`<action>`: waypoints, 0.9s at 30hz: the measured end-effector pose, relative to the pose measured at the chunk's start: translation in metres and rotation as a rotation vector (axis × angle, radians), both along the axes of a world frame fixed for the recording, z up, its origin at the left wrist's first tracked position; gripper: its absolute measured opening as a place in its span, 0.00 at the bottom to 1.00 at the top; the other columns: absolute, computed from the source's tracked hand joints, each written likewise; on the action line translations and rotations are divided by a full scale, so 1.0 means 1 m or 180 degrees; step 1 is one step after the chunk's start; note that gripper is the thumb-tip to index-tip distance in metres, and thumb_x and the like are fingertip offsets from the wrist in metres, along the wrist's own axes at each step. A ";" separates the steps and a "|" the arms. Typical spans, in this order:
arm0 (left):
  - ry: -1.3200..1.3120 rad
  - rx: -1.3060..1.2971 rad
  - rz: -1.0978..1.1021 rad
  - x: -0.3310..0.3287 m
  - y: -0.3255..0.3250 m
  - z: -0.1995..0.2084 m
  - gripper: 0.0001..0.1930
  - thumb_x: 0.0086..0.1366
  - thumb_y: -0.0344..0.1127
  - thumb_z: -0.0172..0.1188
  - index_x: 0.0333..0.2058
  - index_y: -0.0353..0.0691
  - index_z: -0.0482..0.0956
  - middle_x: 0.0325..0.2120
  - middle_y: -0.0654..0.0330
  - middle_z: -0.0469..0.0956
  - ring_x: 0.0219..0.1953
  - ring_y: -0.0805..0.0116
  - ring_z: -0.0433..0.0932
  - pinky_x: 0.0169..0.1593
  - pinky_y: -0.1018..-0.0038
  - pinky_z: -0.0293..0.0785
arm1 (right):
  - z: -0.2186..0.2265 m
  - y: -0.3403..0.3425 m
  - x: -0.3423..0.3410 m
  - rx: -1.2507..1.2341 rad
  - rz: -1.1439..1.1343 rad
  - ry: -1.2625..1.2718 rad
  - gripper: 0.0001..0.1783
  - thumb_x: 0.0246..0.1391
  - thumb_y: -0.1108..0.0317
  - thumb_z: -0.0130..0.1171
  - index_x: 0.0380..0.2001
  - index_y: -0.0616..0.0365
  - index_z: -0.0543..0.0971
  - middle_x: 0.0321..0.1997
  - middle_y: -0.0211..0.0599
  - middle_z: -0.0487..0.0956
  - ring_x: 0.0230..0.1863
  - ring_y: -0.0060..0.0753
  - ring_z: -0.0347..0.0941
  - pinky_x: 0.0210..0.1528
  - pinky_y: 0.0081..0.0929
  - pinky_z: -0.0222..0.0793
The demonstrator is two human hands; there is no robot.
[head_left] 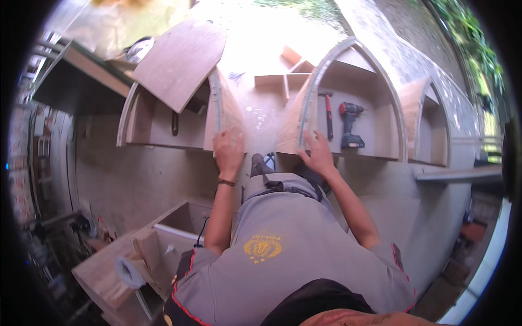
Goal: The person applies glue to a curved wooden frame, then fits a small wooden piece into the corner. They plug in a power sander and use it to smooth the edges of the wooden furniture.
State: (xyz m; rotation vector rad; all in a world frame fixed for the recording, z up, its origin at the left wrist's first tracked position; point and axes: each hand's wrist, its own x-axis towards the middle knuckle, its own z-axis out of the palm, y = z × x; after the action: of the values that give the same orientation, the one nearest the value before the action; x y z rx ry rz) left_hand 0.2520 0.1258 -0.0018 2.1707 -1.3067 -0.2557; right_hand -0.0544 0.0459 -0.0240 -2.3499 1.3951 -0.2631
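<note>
Left hand (228, 152): fingers slightly apart at near inner corner of left arched cabinet (229, 117). Right hand (318, 155): thumb spread from fingers at facing corner of right arched cabinet (375, 103). Firmness of grip could not be judged. Cabinets' long axes ran away from body. Floor gap between; wooden offcuts (269, 80) beyond. Loose panel (182, 60) overhung left cabinet; hammer (329, 117), drill (349, 122) lay inside right.

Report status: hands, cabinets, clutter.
Left hand on left arched cabinet; right hand on middle arched cabinet. Drill, hammer inside it. Wooden panel across left one.
</note>
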 end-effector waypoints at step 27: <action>-0.1447 0.0824 0.0471 -0.012 0.043 -0.044 0.45 0.63 0.51 0.66 0.72 0.36 0.56 0.69 0.39 0.58 0.72 0.40 0.56 0.72 0.46 0.52 | -0.053 -0.024 -0.272 -0.0666 -0.1978 0.1248 0.40 0.54 0.60 0.65 0.70 0.52 0.65 0.70 0.49 0.65 0.72 0.54 0.60 0.72 0.49 0.58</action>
State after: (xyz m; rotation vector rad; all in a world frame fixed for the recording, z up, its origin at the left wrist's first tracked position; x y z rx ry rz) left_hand 0.2397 0.1688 -0.0453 2.6396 -1.3994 0.1474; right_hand -0.3262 0.0219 -0.0765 -2.1281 2.3807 -0.1188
